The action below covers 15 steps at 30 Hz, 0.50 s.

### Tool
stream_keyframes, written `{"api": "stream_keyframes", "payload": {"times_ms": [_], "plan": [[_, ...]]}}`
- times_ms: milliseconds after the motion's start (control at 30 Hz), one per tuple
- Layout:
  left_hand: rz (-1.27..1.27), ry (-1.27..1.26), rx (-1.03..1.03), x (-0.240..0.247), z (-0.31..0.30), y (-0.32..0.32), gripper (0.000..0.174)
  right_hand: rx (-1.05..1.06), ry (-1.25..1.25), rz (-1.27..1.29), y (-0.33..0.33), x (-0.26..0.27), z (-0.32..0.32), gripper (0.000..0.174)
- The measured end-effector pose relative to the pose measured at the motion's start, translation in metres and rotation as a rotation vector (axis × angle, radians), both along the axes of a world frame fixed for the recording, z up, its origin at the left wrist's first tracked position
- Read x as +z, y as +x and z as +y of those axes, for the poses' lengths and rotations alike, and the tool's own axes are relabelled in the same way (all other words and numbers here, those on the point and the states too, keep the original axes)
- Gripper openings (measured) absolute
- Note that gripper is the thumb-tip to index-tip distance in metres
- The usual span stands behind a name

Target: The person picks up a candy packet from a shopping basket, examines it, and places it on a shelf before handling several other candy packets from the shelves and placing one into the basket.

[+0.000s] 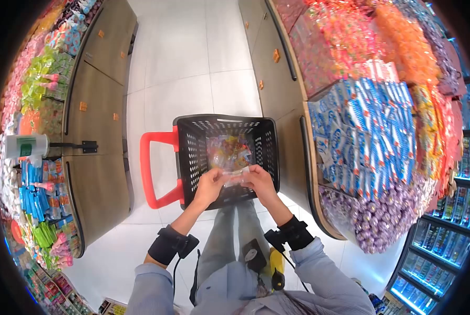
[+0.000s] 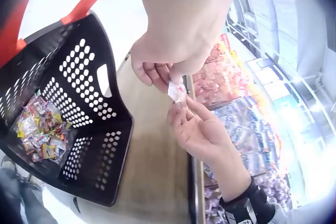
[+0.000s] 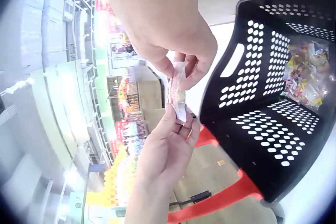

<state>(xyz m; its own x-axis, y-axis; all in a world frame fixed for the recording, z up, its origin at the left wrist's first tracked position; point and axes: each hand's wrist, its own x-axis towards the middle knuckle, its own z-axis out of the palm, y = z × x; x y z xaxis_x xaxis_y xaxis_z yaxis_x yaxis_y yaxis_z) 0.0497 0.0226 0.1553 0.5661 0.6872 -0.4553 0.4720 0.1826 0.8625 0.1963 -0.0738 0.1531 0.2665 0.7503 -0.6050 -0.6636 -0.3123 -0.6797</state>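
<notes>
Basket (image 1: 190, 157), black with a red handle, on the floor between sweet shelves (image 1: 371, 131). A heap of wrapped sweets (image 1: 228, 151) already lies in its bottom, so the filling seems partly done. Left hand (image 1: 209, 186) and right hand (image 1: 261, 184): fingers of each pinch one small clear packet (image 1: 237, 177) above the near rim, not yet in the basket. Its long axis is level, running left to right, one end toward each hand.

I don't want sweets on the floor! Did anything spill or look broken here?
Nothing stands out. The sweets all lie inside the black basket, which stands upright on the floor. The left hand and right hand pinch one small packet over the basket, and no tear shows on it.
</notes>
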Motion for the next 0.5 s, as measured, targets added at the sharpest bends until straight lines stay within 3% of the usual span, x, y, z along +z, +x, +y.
{"api": "stream_keyframes", "payload": {"times_ms": [233, 333, 500], "plan": [[-0.175, 0.067, -0.162, 0.101, -0.048, -0.006, 0.007, 0.045, 0.163, -0.148, -0.002, 0.117, -0.071, 0.009], [-0.227, 0.111, -0.233, 0.151, -0.079, 0.002, 0.010, 0.000, 0.187, -0.214, -0.001, 0.153, -0.111, 0.010], [-0.315, 0.231, -0.327, 0.194, -0.144, 0.018, 0.012, -0.027, 0.285, -0.352, 0.009, 0.193, -0.196, 0.011]]}}
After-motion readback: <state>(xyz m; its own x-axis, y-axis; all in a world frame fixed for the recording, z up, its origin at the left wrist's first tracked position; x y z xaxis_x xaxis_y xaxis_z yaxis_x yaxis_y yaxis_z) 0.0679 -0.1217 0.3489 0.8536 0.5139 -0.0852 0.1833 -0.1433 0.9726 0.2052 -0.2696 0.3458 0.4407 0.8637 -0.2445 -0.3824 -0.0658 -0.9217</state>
